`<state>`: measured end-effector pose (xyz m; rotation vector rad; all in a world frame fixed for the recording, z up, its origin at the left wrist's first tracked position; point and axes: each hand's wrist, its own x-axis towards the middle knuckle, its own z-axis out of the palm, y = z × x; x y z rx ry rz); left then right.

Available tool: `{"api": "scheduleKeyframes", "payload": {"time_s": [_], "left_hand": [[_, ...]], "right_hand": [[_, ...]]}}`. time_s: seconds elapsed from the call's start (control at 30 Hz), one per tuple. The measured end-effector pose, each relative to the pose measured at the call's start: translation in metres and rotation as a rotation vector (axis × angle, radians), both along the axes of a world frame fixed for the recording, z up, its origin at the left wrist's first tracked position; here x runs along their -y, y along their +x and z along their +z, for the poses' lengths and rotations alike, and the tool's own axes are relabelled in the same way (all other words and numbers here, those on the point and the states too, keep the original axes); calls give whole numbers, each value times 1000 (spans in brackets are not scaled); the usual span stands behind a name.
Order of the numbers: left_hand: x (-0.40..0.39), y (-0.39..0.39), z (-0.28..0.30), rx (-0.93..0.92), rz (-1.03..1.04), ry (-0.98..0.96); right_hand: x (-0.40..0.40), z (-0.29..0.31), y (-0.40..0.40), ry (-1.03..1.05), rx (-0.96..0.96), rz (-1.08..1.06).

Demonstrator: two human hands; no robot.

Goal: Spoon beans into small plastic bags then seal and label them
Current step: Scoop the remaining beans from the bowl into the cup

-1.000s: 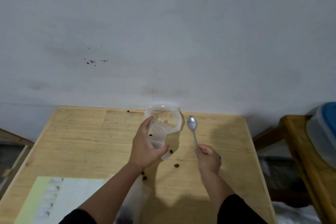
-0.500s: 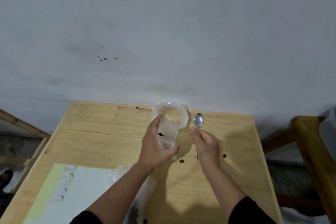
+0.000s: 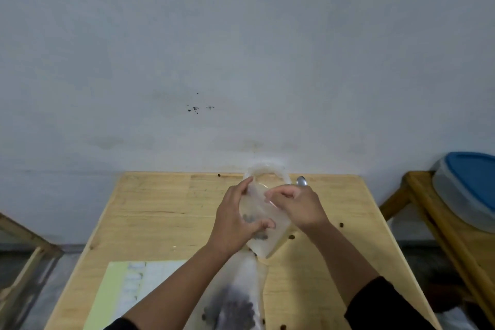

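Note:
I hold a small clear plastic bag (image 3: 263,233) with a few dark beans inside, tilted over the middle of the wooden table (image 3: 160,209). My left hand (image 3: 233,222) wraps its left side. With thumb and fingers, my right hand (image 3: 297,206) pinches the bag's upper edge. The bowl of a metal spoon (image 3: 302,181) pokes out beyond my right knuckles; I cannot tell whether that hand holds it. A larger clear bag of beans (image 3: 233,305) lies at the near edge, partly under my left forearm.
A clear round container (image 3: 267,170) stands at the table's far edge by the wall. A label sheet (image 3: 126,292) lies at the near left. Loose beans (image 3: 341,224) dot the table. On the right, a wooden stool carries a blue-lidded tub (image 3: 468,190).
My right hand has moved left from beside the bag to its upper edge and now pinches it. The bag has come nearer and tilted, and the view has shifted.

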<state>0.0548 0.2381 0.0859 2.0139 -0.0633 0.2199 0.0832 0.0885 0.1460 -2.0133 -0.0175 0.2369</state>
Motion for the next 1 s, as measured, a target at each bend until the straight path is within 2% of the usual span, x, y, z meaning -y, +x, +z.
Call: {"api": "scheduleKeyframes", "payload": {"time_s": [0.17, 0.3, 0.37, 0.43, 0.63, 0.87, 1.0], "left_hand": [[-30, -19, 6, 107, 44, -81], [-43, -32, 16, 42, 158, -250], [-48, -37, 19, 28, 187, -334], [-52, -43, 20, 41, 154, -362], [-76, -48, 28, 17, -26, -241], [-88, -52, 38, -13, 9, -298], [-81, -55, 44, 32, 72, -251]], "right_hand": [[-27, 11, -28, 91, -3, -15], [-36, 5, -51, 338, 18, -71], [-38, 1, -60, 382, 72, -101], [-42, -2, -65, 357, 131, -127], [-46, 7, -61, 236, 208, -57], [-46, 18, -59, 246, 140, 46], [-52, 12, -55, 215, 192, -11]]}}
